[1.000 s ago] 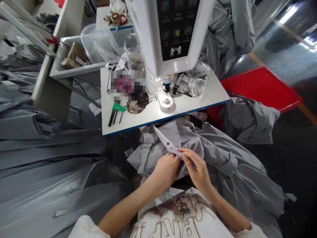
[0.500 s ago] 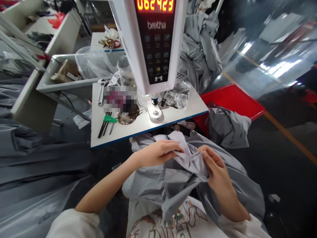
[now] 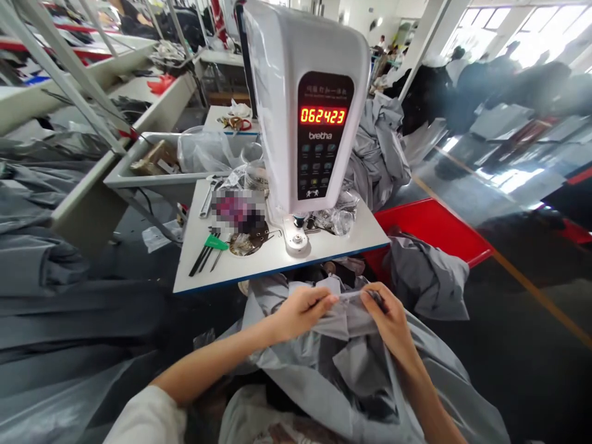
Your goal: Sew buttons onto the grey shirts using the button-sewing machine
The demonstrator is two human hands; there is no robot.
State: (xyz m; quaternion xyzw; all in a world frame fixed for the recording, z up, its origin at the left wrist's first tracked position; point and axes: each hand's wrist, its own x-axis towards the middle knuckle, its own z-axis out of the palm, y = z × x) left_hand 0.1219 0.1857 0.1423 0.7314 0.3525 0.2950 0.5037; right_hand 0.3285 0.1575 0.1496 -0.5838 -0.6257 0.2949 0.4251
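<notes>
A thin grey garment (image 3: 319, 364) lies bunched across my lap, its kind hard to make out among the folds. My left hand (image 3: 308, 308) pinches its upper edge between thumb and fingers. A short way to the right, my right hand (image 3: 386, 308) grips the same edge, so the strip between them is drawn nearly straight. Both hands are just below the front edge of a white worktable (image 3: 231, 271). Above that table stands a white button-fastening machine (image 3: 282, 123) with a lit red number display. Its small round lower die (image 3: 297, 240) is bare of cloth.
Hex keys in a green holder (image 3: 215, 243) and a wrench (image 3: 207, 200) lie on the table's left. Plastic bags surround the machine. At right, a red bin (image 3: 435, 228) has grey cloth (image 3: 430, 277) hanging over its side. More grey fabric (image 3: 377, 148) is piled behind.
The view has tilted up, showing more of the machine. My hands have shifted along the garment, and the edge between them is now stretched straighter. The cloth over my lap has opened out.
</notes>
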